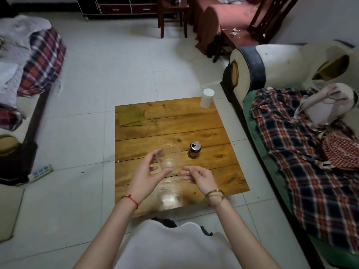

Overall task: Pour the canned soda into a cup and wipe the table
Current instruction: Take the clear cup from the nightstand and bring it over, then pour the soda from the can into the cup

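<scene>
A dark soda can [194, 150] with its top opened stands upright near the middle of the low wooden table [213, 125]. A clear plastic cup [171, 159] is tilted in the air just left of the can, with my left hand [149, 171] holding it between thumb and fingers. My right hand [198, 176] hovers just right of the cup with fingers loosely curled and holds nothing. An olive-green folded cloth [129, 117] lies flat at the table's far left corner.
A white lidded jar [207, 98] stands at the table's far right corner. A sofa with a plaid blanket [303, 152] runs along the right, another couch [29, 74] along the left. A power strip [41, 171] lies on the tiled floor.
</scene>
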Demonstrator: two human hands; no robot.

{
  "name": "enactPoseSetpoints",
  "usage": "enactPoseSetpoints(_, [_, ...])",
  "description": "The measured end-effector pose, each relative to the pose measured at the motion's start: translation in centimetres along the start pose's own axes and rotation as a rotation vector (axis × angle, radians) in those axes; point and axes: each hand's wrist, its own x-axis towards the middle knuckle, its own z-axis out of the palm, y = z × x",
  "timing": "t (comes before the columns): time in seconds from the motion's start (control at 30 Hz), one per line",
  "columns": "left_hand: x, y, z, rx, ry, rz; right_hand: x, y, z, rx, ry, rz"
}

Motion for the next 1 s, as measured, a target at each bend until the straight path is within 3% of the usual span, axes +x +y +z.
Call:
enactPoseSetpoints(0.43, [4.3,-2.2,0.4,0.014,0.022,-0.132,8.1,0.0,-4.1,-0.189,0.148,0.067])
enactPoseSetpoints(0.77, [5.8,-2.1,4.6,-0.015,0.18,-0.251,14.6,0.8,-9.6,-0.596,0.152,0.144])
enactPoseSetpoints(1.0, [6.9,-2.3,7.8,-0.013,0.251,-0.303,18.8,3.3,-11.6,-0.686,0.129,0.193])
